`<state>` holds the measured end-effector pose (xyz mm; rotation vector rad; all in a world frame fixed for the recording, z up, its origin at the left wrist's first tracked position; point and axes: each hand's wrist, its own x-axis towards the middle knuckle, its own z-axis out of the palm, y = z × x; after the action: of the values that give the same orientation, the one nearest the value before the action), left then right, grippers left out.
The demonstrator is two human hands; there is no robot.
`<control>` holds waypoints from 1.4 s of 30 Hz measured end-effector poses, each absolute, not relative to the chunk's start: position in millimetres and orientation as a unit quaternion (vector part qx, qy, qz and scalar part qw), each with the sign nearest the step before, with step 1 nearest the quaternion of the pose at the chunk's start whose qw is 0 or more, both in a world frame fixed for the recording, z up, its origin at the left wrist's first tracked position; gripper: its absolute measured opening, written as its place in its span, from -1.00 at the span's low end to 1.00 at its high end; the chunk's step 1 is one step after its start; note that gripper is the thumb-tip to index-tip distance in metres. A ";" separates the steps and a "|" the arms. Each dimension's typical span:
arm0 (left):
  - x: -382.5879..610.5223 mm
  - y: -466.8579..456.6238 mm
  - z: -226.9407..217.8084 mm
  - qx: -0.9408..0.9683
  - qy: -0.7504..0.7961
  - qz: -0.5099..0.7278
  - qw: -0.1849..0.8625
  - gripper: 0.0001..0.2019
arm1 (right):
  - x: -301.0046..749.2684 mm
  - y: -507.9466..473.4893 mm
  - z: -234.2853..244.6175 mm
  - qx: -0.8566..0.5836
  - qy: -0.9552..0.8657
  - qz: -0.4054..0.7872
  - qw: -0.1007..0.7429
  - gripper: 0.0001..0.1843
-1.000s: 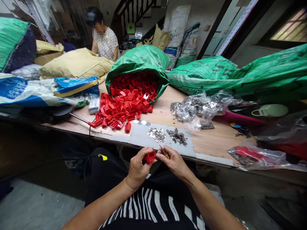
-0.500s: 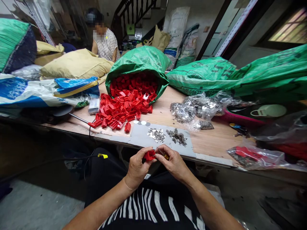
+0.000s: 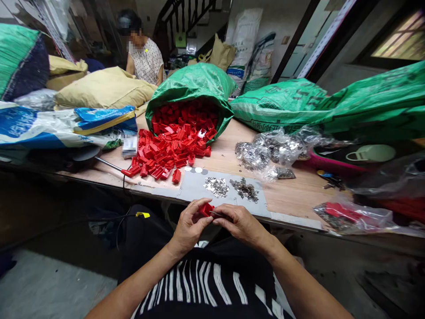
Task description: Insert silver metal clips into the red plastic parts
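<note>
My left hand [image 3: 188, 223] grips a small red plastic housing [image 3: 206, 209] between thumb and fingers, just off the front edge of the table. Pinched in my right hand [image 3: 241, 223] is a thin metal tool [image 3: 217, 214], its tip at the right side of the red piece; its exact kind is hard to make out. Behind my hands, a grey mat [image 3: 195, 188] carries a heap of shiny flat metal pieces [image 3: 216, 187] and a heap of darker small metal parts [image 3: 245, 189].
Many loose red housings [image 3: 166, 155] spill from a green woven sack [image 3: 195, 82]. Bagged metal parts [image 3: 254, 155] lie at centre right, near a pink basket [image 3: 335, 166]. A red-handled tool [image 3: 124, 172] rests at left. Across the table sits another person [image 3: 146, 60].
The red housing has tilted and moved slightly up and left. My right hand has turned so the thin tool now points left at the piece; the yellow bit seen before is hidden.
</note>
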<state>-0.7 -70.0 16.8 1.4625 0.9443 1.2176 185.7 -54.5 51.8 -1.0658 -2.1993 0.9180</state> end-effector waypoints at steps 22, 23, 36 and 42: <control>1.2 -74.4 14.5 0.485 0.367 0.531 0.590 -0.58 | 181.7 -59.4 49.6 -0.416 -0.727 0.446 0.316 -0.84; 1.5 -74.7 13.2 0.483 0.368 0.532 0.590 -0.58 | 181.6 -59.1 48.3 -0.414 -0.716 0.464 0.318 -0.83; 0.4 -77.7 8.4 0.587 0.377 0.545 0.465 -0.71 | 186.1 -64.5 32.9 -0.452 -0.581 0.560 0.382 -0.69; 0.4 -79.8 9.8 0.650 0.387 0.529 0.385 -0.73 | 181.8 -66.4 30.4 -0.448 -0.576 0.574 0.371 -0.67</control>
<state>0.4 -79.8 9.8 1.6549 0.9859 1.3481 181.8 -66.4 30.4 -1.1482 -1.4771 1.4722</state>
